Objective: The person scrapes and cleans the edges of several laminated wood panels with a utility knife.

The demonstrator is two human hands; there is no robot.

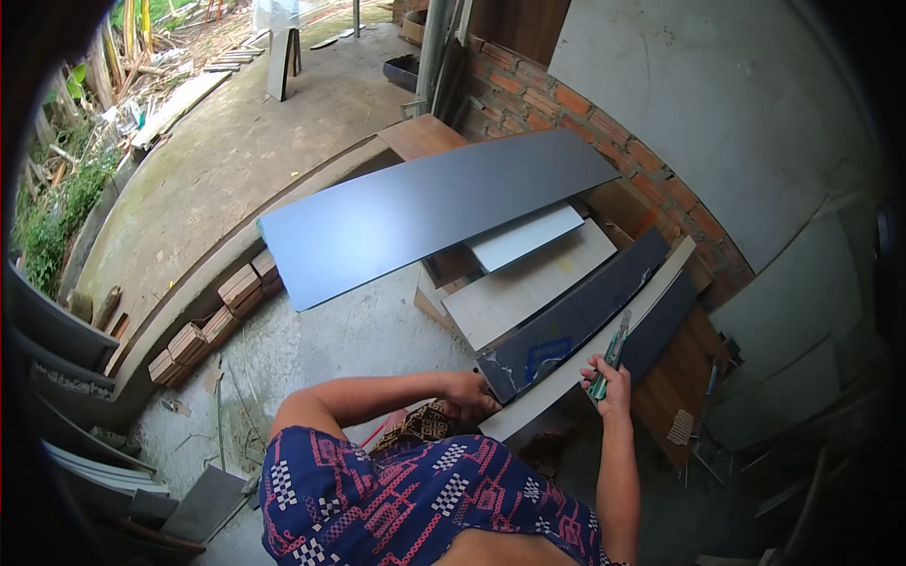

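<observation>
My right hand (612, 385) grips a green utility knife (611, 355), its blade end resting along the pale edge of a dark panel strip (576, 319). My left hand (472, 392) presses on the near end of that same strip, fingers curled over its corner. The strip lies diagonally across a stack of boards. A scuffed white mark and a blue outline show on its dark face.
A long dark grey sheet (425, 212) lies across the stack behind. Pale boards (528, 283) sit under it. A brick wall (585, 123) runs along the right. Bricks (222, 316) line the concrete kerb at left. Brown wood panels (679, 382) lie right of my hand.
</observation>
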